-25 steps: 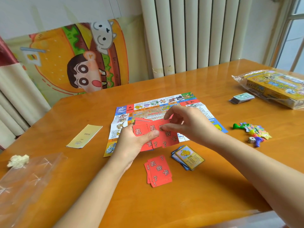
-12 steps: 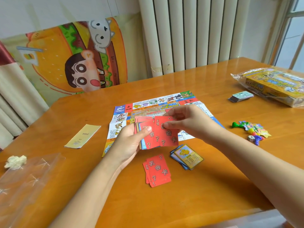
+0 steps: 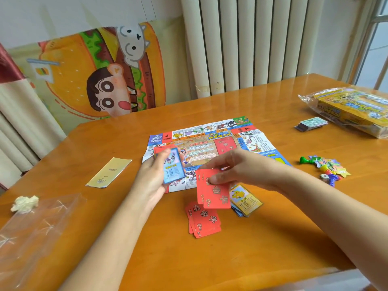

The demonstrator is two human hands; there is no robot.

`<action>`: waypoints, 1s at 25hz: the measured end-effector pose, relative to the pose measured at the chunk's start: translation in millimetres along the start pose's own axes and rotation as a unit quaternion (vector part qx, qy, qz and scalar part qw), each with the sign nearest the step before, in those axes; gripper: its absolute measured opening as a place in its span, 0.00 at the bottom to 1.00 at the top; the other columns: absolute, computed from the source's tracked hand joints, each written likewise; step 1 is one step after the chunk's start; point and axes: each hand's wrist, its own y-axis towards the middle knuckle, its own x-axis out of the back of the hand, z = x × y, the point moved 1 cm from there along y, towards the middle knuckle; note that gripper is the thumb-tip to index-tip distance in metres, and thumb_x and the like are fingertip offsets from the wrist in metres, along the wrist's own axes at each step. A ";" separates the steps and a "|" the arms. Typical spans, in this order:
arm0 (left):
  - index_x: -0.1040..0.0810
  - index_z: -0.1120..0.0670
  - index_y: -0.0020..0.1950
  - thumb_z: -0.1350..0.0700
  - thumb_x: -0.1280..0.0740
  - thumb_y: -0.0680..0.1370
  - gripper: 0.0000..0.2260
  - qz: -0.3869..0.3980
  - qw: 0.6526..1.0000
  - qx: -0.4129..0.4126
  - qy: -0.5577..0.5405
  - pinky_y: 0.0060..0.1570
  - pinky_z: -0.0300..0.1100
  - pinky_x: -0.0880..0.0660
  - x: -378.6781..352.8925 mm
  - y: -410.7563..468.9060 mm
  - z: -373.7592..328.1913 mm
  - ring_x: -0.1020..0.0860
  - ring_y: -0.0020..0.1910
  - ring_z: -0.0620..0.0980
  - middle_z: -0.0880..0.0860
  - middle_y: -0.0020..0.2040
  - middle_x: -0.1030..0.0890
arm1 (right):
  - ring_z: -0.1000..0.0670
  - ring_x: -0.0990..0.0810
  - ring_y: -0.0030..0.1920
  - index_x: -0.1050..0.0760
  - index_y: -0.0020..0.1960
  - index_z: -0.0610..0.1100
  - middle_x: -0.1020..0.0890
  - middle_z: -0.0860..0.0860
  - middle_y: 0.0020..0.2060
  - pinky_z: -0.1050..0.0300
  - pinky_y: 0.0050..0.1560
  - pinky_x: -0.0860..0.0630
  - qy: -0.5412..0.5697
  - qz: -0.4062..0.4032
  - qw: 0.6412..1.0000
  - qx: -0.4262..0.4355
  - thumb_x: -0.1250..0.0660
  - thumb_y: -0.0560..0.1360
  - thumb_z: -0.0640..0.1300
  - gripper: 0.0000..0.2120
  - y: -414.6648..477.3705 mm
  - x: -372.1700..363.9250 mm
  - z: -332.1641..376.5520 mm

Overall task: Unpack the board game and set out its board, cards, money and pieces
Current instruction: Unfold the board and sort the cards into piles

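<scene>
Sorting cards | left grip (image 3: 155,179) held my deck (image 3: 173,168), right grip (image 3: 241,171) pinched red cards (image 3: 216,194) | next, I judged: onto red pile (image 3: 202,220).

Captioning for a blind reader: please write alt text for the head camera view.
At a wooden table, the left hand holds a blue-topped card stack; the right hand pinches red cards near a red pile. The game board lies behind them.

Reads 机会卡 with "?" on held red cards (image 3: 216,192) and red pile (image 3: 204,219) — "2000" on board (image 3: 201,150).
</scene>
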 end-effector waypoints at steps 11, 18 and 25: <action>0.24 0.63 0.49 0.61 0.46 0.80 0.11 0.037 0.984 0.079 -0.159 0.49 0.49 0.25 1.5 -4.4 -3.0 0.18 0.32 0.50 0.56 0.37 0.17 | 0.55 0.29 0.51 0.23 0.61 0.49 0.23 0.52 0.53 0.65 0.48 0.33 -0.350 0.003 0.934 0.069 0.33 0.77 0.47 0.13 7.8 -37.1 -11.5; 0.23 0.62 0.56 0.65 0.40 0.79 0.09 0.066 0.989 0.017 -0.133 0.43 0.48 0.20 -4.2 -9.3 -0.6 0.17 0.46 0.55 0.60 0.50 0.17 | 0.53 0.29 0.37 0.25 0.46 0.41 0.26 0.49 0.37 0.57 0.40 0.33 -0.193 -0.174 0.962 0.085 0.39 0.78 0.55 0.17 11.7 -25.1 -10.5; 0.22 0.57 0.57 0.60 0.32 0.70 0.16 0.181 0.983 -0.007 -0.034 0.49 0.47 0.20 -17.4 -23.4 9.2 0.18 0.50 0.54 0.57 0.52 0.17 | 0.52 0.21 0.37 0.24 0.50 0.46 0.21 0.49 0.36 0.58 0.42 0.24 0.022 -0.151 0.983 0.103 0.24 0.68 0.41 0.14 13.0 -6.7 -4.5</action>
